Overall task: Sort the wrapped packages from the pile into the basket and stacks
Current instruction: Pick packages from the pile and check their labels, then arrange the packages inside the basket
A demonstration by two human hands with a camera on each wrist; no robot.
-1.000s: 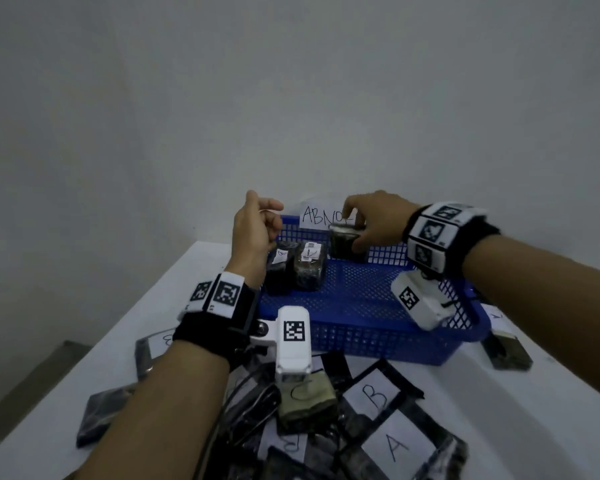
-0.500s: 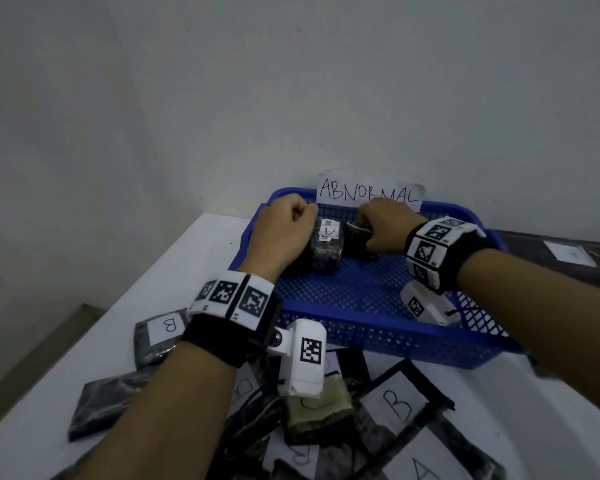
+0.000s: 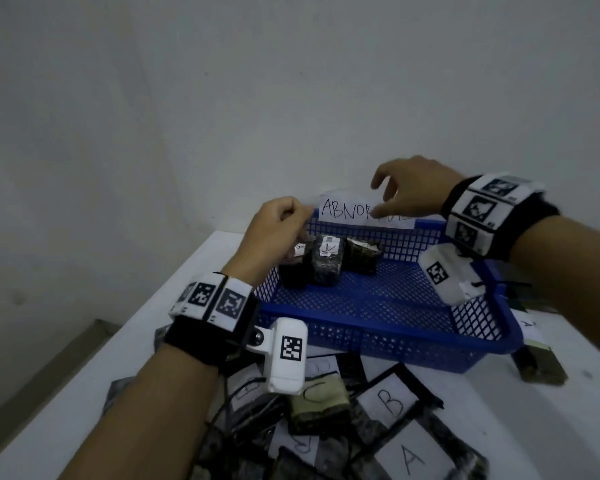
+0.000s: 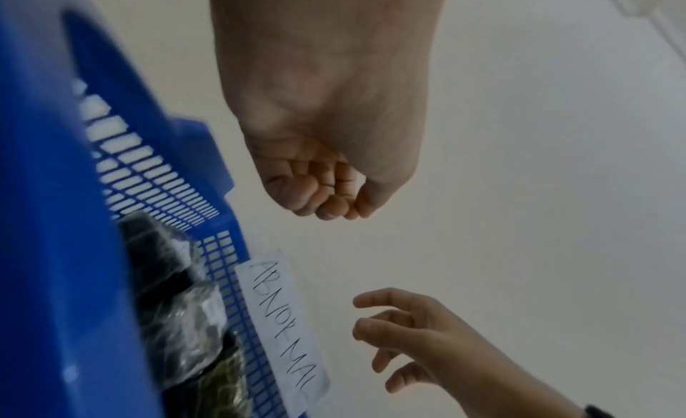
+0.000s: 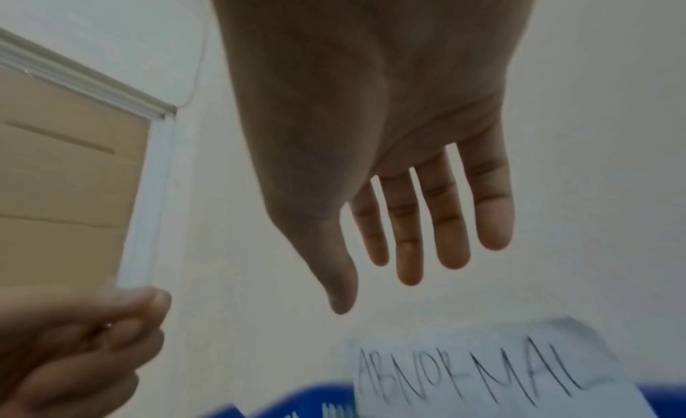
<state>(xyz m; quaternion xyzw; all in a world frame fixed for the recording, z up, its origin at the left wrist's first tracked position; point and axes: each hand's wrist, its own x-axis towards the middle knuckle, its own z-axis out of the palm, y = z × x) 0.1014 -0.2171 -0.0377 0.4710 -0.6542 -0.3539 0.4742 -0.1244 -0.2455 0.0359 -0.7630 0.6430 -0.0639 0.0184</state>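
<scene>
Wrapped packages [image 3: 328, 259], three of them, stand side by side in the far left part of the blue basket [image 3: 378, 337]; the middle one carries a small white label on top, and the rightmost is dark green. The left hand [image 3: 278, 233] hangs just above the leftmost one with its fingers [image 4: 319, 189] curled into the palm around nothing, as the left wrist view shows; whether the knuckles touch the wrapping cannot be told. The right hand [image 3: 413, 188] is raised above the basket's far rim, fingers [image 5: 445, 219] straight and spread, holding nothing, in front of the white paper sign [image 3: 347, 209] lettered ABNORMAL fixed to that far wall. Nearer, on the white table [image 3: 568, 410], lies the pile [image 3: 326, 427] of dark wrapped packages with white labels marked A, B and C, overlapping one another just in front of the basket's near wall. One more package [image 3: 541, 365] lies alone to the right of the basket's near right corner.
</scene>
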